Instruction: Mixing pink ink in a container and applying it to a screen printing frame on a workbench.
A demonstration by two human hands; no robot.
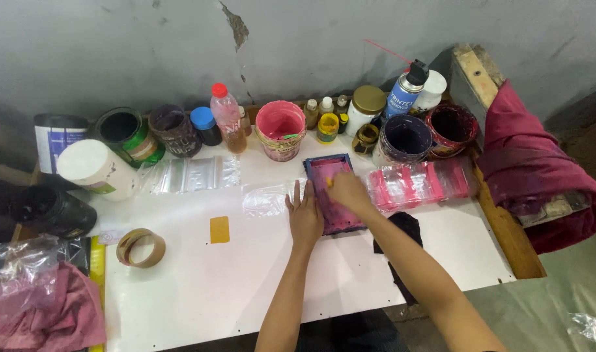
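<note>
Resting flat at the centre of the frame, the left hand (305, 215) is laid open, fingers extended, against the left edge of a small blue-framed screen (334, 193) coated in pink ink. The right hand (347, 191) is placed on the screen surface, slightly blurred; it seems closed around something small, but what is grasped cannot be told. The screen lies on the white table (259, 280). Just right of it, pink-stained plastic bags (418, 184) are spread. Paint tubs and bottles are lined along the upper edge, including a pink bucket (280, 129). A tape roll (141, 248) lies at lower left.
</note>
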